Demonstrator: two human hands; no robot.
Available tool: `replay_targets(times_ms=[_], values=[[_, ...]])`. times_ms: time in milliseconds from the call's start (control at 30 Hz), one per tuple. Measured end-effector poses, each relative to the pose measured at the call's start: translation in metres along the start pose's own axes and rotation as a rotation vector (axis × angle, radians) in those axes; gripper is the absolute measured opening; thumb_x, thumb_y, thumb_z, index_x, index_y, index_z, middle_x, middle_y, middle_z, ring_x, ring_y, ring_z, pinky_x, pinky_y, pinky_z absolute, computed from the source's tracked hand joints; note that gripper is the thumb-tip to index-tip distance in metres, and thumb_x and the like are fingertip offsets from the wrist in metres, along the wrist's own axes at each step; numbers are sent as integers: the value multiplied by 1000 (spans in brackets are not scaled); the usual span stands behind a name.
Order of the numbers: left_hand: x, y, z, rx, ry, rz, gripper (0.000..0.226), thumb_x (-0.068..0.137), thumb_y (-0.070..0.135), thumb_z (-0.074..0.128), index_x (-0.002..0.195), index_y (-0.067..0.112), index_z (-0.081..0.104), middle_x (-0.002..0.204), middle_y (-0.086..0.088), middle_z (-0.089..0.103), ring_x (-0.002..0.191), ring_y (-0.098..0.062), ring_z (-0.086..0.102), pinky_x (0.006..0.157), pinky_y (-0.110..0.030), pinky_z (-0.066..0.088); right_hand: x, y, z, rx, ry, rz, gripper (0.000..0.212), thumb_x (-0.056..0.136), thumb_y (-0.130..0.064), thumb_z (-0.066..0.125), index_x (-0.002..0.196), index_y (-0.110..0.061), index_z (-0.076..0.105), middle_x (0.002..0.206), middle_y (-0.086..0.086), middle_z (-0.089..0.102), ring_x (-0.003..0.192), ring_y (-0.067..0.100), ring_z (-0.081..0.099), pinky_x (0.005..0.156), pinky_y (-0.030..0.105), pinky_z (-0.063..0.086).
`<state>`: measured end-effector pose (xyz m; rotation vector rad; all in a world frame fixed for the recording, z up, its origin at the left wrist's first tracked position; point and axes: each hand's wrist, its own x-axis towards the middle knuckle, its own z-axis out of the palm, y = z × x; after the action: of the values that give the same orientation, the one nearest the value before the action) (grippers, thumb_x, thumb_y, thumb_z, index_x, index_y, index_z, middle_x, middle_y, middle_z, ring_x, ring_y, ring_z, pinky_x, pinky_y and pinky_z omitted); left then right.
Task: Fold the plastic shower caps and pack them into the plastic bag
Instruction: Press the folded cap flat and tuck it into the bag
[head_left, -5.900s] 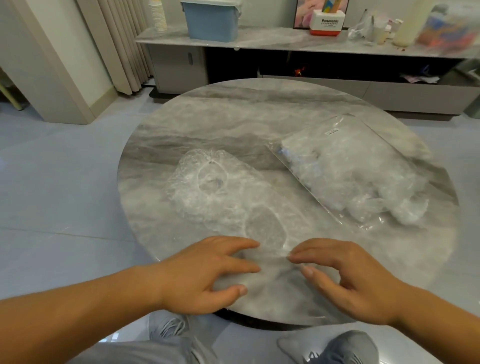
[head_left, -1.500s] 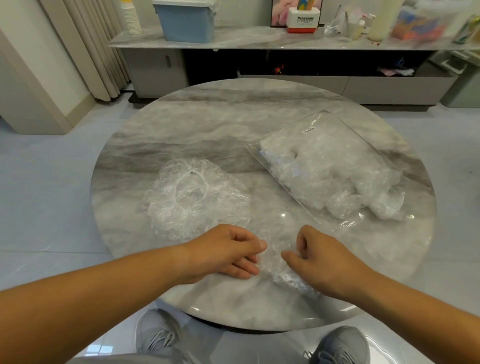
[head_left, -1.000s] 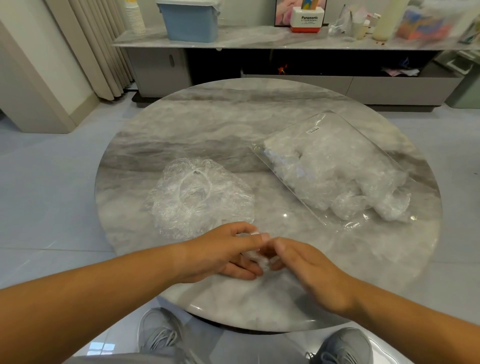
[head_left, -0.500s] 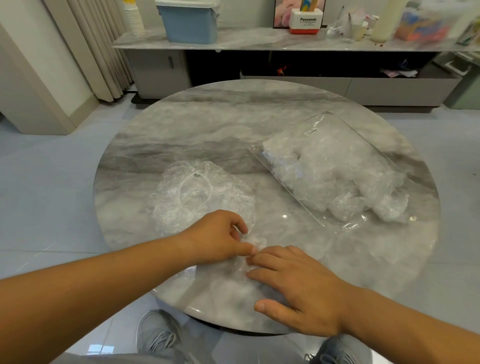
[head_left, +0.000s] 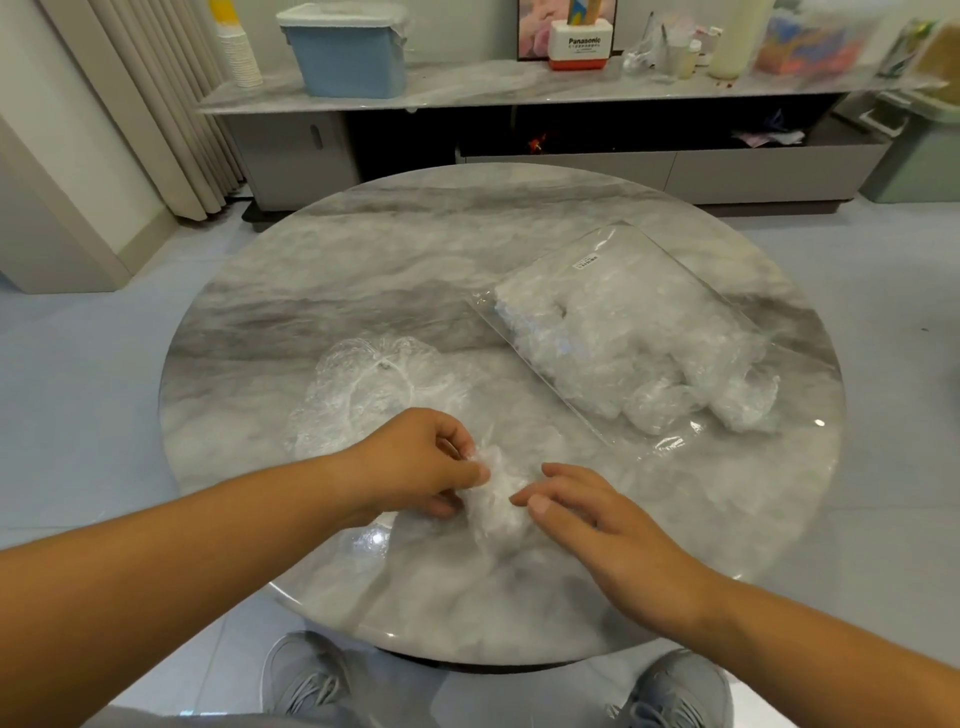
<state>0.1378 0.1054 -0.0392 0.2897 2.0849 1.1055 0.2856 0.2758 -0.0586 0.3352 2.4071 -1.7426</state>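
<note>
Done: the plastic bag (head_left: 623, 338) is lying beyond the right hand (head_left: 587, 514), already bulging with crumpled caps.
In hand: one shower cap (head_left: 496, 499) is sitting between both hands on the counter (head_left: 363, 270), gathered into a small wad and, I judge, nearly folded.
Left hand (head_left: 415, 462): its curled fingers are pinching the wad's upper end.
Right hand: its fingers are lying relaxed and apart, the tips touching the wad's side.
Left to do: a spread cap (head_left: 374, 389) is waiting just beyond the left hand.
Change: half a second ago the right palm was pressing flat, and now it is lifting off.

Grey-veined marble table (head_left: 363, 270); blue bin (head_left: 345, 52)
</note>
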Motion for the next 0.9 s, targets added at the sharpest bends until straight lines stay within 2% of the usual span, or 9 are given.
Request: replay_targets(times_ms=[100,200,267,367,500,633,767,833,900], values=[[-2,0,6,-204,3,-40,18,85,7,79,94,6,65,86,-15,65,74,-23,71,72,-40,64,10,-7,-1,186,16,85,26,99,-40,54,104,-32,78,100,-28,69,98,-14,59,89,14,44],[-3,-4,10,-348,33,-53,20,85,7,79,96,6,62,78,-13,63,74,-29,68,73,-42,64,14,-12,0,283,1,142,31,100,-44,51,102,-32,79,76,-36,65,84,-6,60,88,23,47],[-4,-6,12,-387,66,-38,21,84,7,79,95,5,61,72,-10,62,69,-26,67,72,-42,64,14,-11,3,265,25,132,31,100,-42,52,98,-31,81,75,-32,67,83,-4,63,86,22,52],[-4,-8,13,-349,91,-10,25,83,13,82,97,5,63,75,-9,66,68,-21,71,74,-40,64,12,-12,6,173,104,85,29,100,-37,55,94,-27,81,84,-26,72,79,-8,65,73,12,50],[-2,-2,2,-49,113,-4,42,82,50,76,101,14,70,94,-9,75,84,-19,75,74,-32,58,9,-13,-6,90,224,-35,30,99,-39,55,90,-24,79,94,-8,75,80,4,68,73,21,54],[-6,12,-11,277,107,7,57,91,68,50,103,15,69,98,-3,72,90,-23,72,83,-39,61,4,-26,-35,111,346,-223,41,98,-49,52,78,-25,78,80,-17,72,73,1,65,65,20,53],[-16,38,1,682,204,242,37,97,61,46,100,30,65,89,10,70,80,-4,64,78,-29,55,0,-31,-75,84,520,-360,48,97,-42,40,73,-16,73,64,-11,65,62,0,57,61,8,43],[-18,51,14,739,226,427,30,98,55,47,103,32,66,99,14,65,87,-1,61,81,-25,52,-2,-24,-98,48,632,-371,53,100,-42,36,69,-14,69,61,-4,61,58,2,53,63,6,39],[-16,64,32,746,163,576,31,99,53,47,114,34,66,122,16,57,102,0,57,88,-18,47,-8,-12,-122,2,769,-357,55,103,-40,33,67,-12,65,59,-3,58,57,2,52,64,4,38]])
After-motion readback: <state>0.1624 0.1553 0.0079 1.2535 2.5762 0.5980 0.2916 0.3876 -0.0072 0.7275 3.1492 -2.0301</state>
